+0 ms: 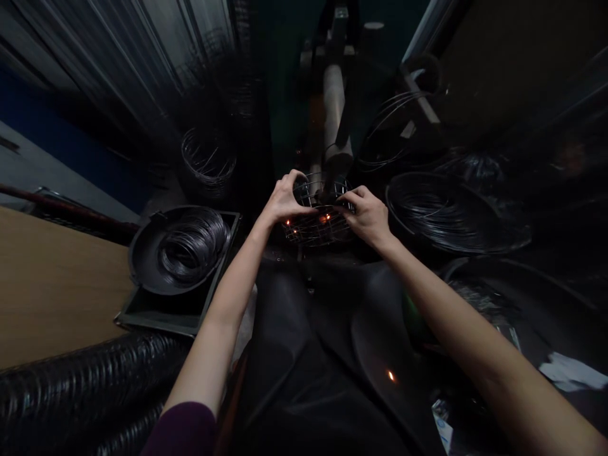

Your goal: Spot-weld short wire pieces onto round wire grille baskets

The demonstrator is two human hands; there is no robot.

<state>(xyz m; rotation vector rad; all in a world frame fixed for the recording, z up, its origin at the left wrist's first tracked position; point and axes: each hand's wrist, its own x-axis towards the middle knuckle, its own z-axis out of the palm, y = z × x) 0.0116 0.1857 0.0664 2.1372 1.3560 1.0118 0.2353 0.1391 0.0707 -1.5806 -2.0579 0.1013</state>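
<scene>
A round wire cage (317, 223) of thin metal rings and ribs sits under the electrode of a welding machine (334, 107). Small orange sparks glow inside it. My left hand (285, 197) grips its left rim with curled fingers. My right hand (367, 214) pinches its right rim. Another spark lies on the black apron (313, 354) over my lap.
A black bowl of coiled wire rings (185, 248) sits in a tray at the left beside a wooden board (47, 285). Large wire coils (451, 212) lie at the right. More wire hoops (209, 158) stand behind. Stacked ringed cages (85, 386) lie at lower left.
</scene>
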